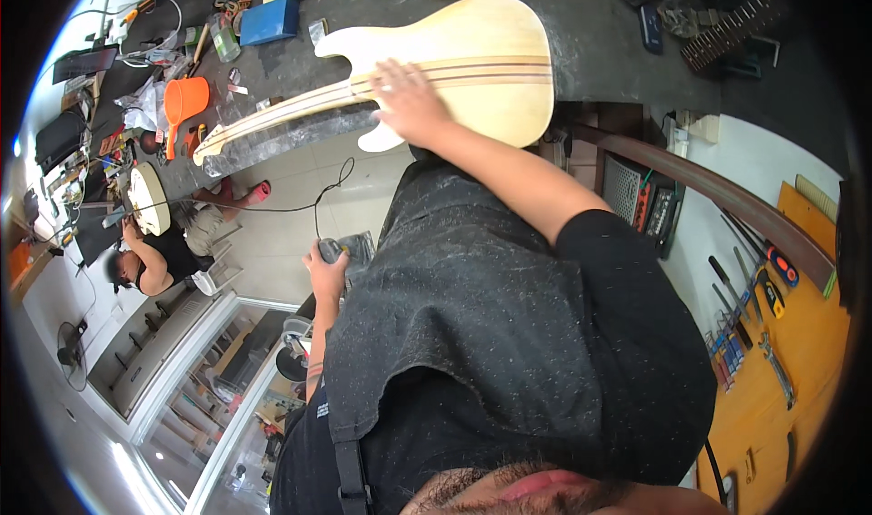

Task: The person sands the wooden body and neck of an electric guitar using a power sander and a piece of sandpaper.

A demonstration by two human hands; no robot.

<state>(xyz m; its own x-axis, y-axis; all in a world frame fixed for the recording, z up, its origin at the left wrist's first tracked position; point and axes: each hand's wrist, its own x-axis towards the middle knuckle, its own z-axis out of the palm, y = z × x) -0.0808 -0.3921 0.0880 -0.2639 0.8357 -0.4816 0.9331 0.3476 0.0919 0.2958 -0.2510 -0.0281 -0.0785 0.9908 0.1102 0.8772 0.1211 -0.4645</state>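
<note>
A pale wooden guitar body with its neck [490, 38] lies on the dark workbench, dark stripes running along its middle. The neck points to the lower left. My right hand [409, 102] rests flat on the body near the neck joint, fingers stretched out, holding nothing. Down at my left side, away from the bench, my left hand [325, 272] is wrapped round a grey corded power sander [331, 248]. Its black cable loops up and off to the left. Part of the sander is hidden by my fingers and apron.
On the dusty bench [609, 61] are a blue box [269, 22], an orange scoop [185, 100], a bottle [224, 41] and a fretted neck piece [731, 29]. A co-worker [168, 252] sits at left by another guitar body [149, 199]. Tools hang on a wooden board [754, 406] at right.
</note>
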